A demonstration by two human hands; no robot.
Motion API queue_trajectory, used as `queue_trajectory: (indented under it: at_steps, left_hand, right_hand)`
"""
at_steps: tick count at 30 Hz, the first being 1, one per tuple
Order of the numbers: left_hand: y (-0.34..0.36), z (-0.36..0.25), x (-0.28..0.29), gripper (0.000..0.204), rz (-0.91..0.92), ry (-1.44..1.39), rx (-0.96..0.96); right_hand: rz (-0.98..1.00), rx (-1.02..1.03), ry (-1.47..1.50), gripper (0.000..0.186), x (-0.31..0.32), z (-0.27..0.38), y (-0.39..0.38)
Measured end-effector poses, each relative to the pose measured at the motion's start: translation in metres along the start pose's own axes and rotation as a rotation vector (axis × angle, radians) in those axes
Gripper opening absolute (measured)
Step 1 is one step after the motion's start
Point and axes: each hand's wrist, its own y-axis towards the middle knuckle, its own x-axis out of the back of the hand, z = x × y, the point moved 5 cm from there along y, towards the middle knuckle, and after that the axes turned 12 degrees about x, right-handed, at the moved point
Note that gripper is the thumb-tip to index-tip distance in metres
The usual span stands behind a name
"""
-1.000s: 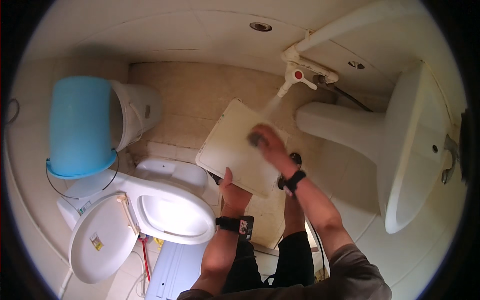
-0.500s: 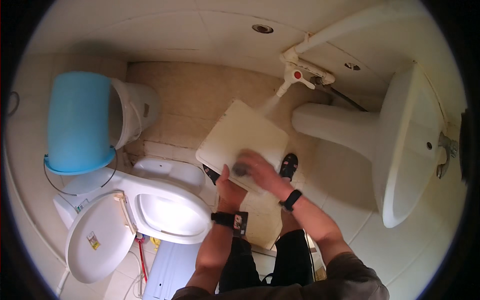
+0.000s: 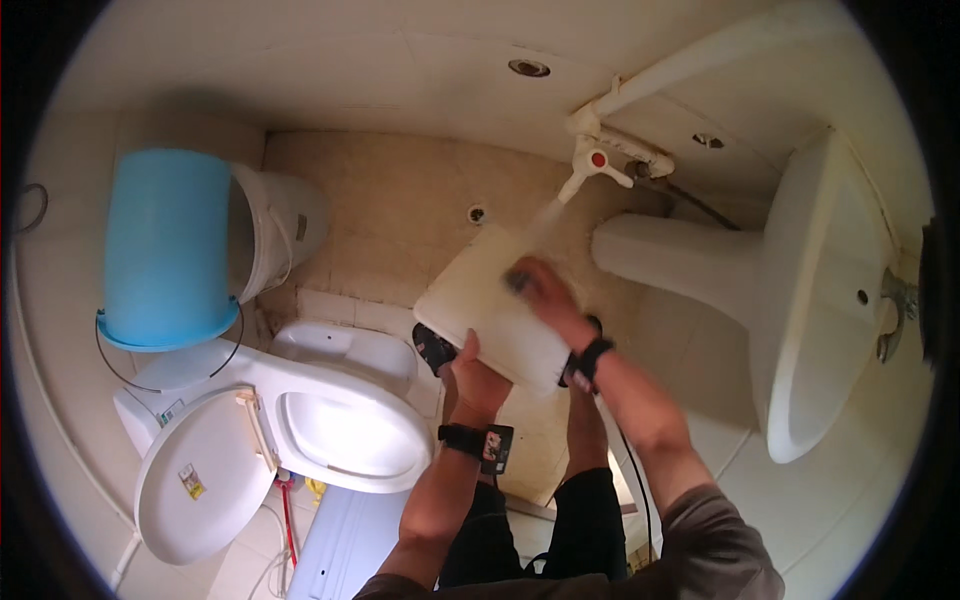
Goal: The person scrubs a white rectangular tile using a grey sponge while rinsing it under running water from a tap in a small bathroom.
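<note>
A cream-white, rounded rectangular board [image 3: 470, 285] is tilted up in front of my legs. My left hand [image 3: 482, 385] grips its near edge, with the thumb on the upper face and the other fingers hidden beneath. On the far right part of that face, my right hand [image 3: 553, 300] presses a small dark grey scrubber [image 3: 517, 281], blurred by motion; its exact kind is hard to make out. Water [image 3: 545, 218] streams from a white plastic tap [image 3: 594, 170] with a red dot down towards the board's far corner.
A blue bucket [image 3: 168, 245] lies tipped against a white bucket [image 3: 295, 225] at the left. Below them is a white toilet [image 3: 350, 435] with its lid [image 3: 205, 475] raised. A pedestal sink [image 3: 815, 310] stands at the right. A floor drain [image 3: 477, 214] lies beyond the board.
My right hand has slid the scrubber away from me across the board, towards its far right. The board has shifted and tilted more steeply, and the floor drain behind it now shows.
</note>
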Motion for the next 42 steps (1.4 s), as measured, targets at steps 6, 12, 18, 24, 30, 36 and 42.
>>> queue_trajectory:
  at_steps: [6, 12, 18, 24, 30, 36, 42]
  left_hand:
    - [-0.002, -0.017, 0.004, 0.051, 0.002, 0.015, -0.026]
    - [0.007, -0.036, 0.012, 0.054, -0.005, 0.048, -0.096]
    - [0.007, -0.021, -0.016, 0.053, 0.089, 0.029, -0.093]
    - [0.0, -0.044, 0.006, 0.052, -0.09, 0.08, -0.292]
    - [0.001, -0.019, -0.019, 0.054, -0.013, 0.001, -0.095]
    - [-0.007, -0.034, 0.014, 0.054, -0.039, 0.049, -0.171]
    - [-0.016, -0.004, -0.005, 0.052, -0.097, 0.031, -0.023]
  right_hand:
    - [0.266, 0.364, -0.286, 0.031, -0.026, 0.072, -0.018]
    - [0.156, 0.254, -0.135, 0.042, -0.017, 0.04, -0.04]
    - [-0.077, 0.247, -0.263, 0.04, 0.026, -0.012, -0.038]
    - [0.007, 0.31, -0.177, 0.035, -0.03, 0.046, -0.07]
    - [-0.281, 0.211, -0.322, 0.034, 0.053, -0.018, -0.026]
    - [0.106, 0.473, -0.157, 0.032, -0.039, 0.07, -0.079]
    - [0.02, 0.087, -0.349, 0.035, 0.04, -0.014, -0.023]
